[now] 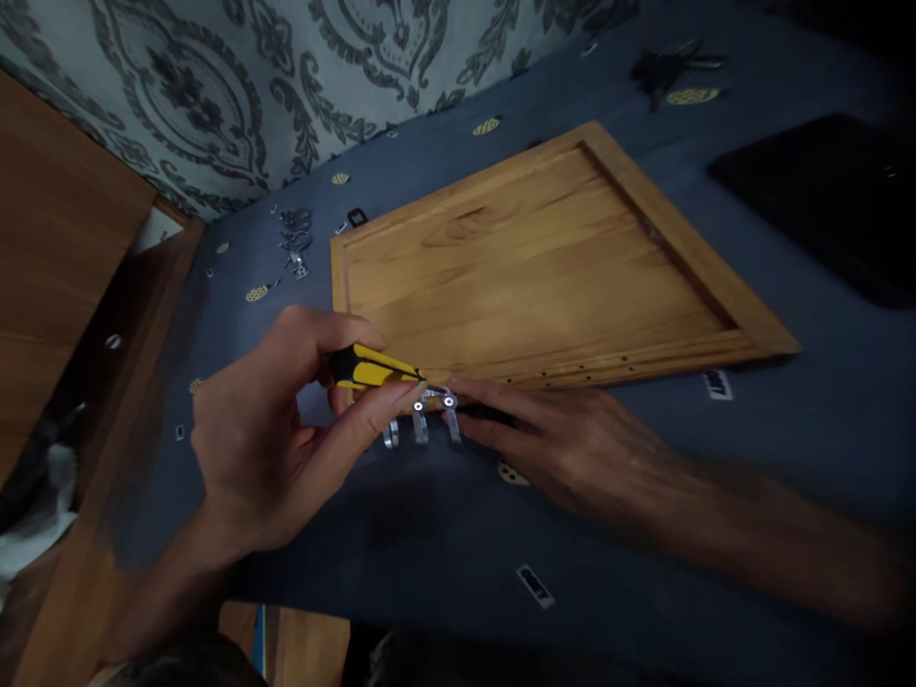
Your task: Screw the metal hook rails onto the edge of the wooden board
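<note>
My left hand [279, 429] is closed around a yellow and black screwdriver [368, 366], its tip pointing right toward the near edge of a framed wooden board [501, 258]. Just below that tip, silver metal hooks [450, 417] stick out from the board's edge, with cross-head screws showing in them. From the right, my right hand [572, 439] reaches in, its fingers pinched at the rightmost hook and the board's edge. A row of small dark holes [587, 372] runs along the near rim. The thumb and fingers of my left hand partly hide the handle.
Loose metal hooks [296, 243] lie on the blue patterned cloth [429, 544] at the back left. Keys [673, 67] rest at the back right, near a dark flat object [822, 200]. Patterned wallpaper [307, 76] rises behind. A wooden ledge [135, 382] borders the left side.
</note>
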Demonstrator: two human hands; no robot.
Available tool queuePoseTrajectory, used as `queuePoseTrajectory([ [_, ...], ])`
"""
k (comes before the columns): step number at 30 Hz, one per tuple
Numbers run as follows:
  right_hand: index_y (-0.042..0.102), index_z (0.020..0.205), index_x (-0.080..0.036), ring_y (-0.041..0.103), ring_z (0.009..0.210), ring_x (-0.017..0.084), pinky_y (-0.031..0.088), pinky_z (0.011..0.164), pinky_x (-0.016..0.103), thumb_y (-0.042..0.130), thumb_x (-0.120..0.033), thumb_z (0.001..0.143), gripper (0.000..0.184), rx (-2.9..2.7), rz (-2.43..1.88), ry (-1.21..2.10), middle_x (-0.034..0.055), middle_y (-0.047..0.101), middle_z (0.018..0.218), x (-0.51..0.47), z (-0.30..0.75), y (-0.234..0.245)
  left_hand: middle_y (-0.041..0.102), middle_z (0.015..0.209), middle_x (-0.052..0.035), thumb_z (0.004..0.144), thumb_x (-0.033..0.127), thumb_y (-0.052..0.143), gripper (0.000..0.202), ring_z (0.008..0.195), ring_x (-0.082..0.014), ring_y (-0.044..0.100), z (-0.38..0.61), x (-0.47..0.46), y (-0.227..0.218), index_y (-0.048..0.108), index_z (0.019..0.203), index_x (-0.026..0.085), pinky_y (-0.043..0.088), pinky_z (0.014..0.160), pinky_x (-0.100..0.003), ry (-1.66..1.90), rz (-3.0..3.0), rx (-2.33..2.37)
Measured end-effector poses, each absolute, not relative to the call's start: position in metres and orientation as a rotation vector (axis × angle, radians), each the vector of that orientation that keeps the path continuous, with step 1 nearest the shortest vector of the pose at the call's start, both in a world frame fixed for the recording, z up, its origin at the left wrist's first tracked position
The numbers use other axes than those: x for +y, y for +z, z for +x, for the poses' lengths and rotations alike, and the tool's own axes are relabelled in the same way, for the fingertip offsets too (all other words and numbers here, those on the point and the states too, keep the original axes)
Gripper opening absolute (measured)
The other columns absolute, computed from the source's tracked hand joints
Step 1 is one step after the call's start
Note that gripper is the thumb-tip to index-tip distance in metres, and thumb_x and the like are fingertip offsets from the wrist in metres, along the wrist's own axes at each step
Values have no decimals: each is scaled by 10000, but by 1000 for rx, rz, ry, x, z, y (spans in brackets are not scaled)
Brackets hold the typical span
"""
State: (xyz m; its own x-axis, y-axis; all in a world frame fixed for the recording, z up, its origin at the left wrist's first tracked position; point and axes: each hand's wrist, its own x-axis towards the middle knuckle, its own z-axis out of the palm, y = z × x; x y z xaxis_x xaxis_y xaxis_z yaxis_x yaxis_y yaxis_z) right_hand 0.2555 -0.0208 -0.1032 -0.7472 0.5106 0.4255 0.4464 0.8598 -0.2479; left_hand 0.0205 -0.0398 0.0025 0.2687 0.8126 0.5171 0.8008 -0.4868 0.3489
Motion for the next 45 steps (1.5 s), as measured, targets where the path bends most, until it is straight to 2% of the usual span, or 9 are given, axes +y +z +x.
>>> queuePoseTrajectory([
  [7,737,1176,-179,778,854,229,616,607,319,459,36,858,475,-2527,-690,140,131,699,1366,-20,256,-103,662,778,38,895,289,754,138,574,-136,633,20,-40,2,695,1014,324,539,488,-300,1019,2570,1533],
  [11,726,1236,-216,768,822,208,630,648,328,469,28,818,548,-2574,-733,163,106,671,1417,-20,255,-102,672,795,39,902,279,752,128,567,-126,628,21,-38,1,694,1008,322,537,480,-292,1010,2623,1481],
  [17,728,1245,-220,773,902,228,640,678,331,474,22,830,543,-2587,-739,169,107,659,1433,-22,255,-103,671,785,49,897,242,743,109,526,-107,603,24,-35,5,683,968,297,524,465,-273,982,2628,1433],
  [24,747,1174,-190,775,812,208,618,611,304,463,40,813,514,-2548,-706,109,132,699,1368,-20,255,-103,643,686,29,868,352,724,98,489,-134,589,23,-38,9,649,869,289,526,448,-316,898,2444,1600],
  [28,744,1171,-164,781,865,224,626,630,308,456,31,855,470,-2499,-665,85,151,716,1332,-20,256,-103,657,690,26,857,353,743,104,499,-144,614,23,-36,10,659,878,297,525,435,-313,912,2470,1570],
  [32,734,1202,-182,778,883,221,631,646,311,453,27,863,487,-2504,-688,107,130,708,1353,-22,255,-104,672,683,35,843,350,753,111,478,-150,610,24,-34,11,658,849,294,517,434,-326,903,2471,1563],
  [35,740,1181,-177,778,845,230,629,618,324,444,24,853,485,-2505,-691,115,138,712,1342,-22,254,-105,682,684,44,834,320,766,117,467,-145,610,25,-33,12,658,871,293,498,410,-315,914,2525,1483],
  [39,733,1189,-177,779,856,231,625,619,320,443,32,835,503,-2491,-669,100,138,710,1344,-21,254,-108,647,687,60,896,299,735,86,469,-105,577,24,-34,11,658,933,289,506,441,-270,915,2640,1429],
  [45,735,1179,-195,778,837,223,613,596,313,445,22,850,490,-2496,-684,107,124,711,1348,-20,254,-108,579,702,55,937,267,718,101,562,-111,603,22,-39,4,664,1017,296,504,481,-262,934,2660,1482],
])
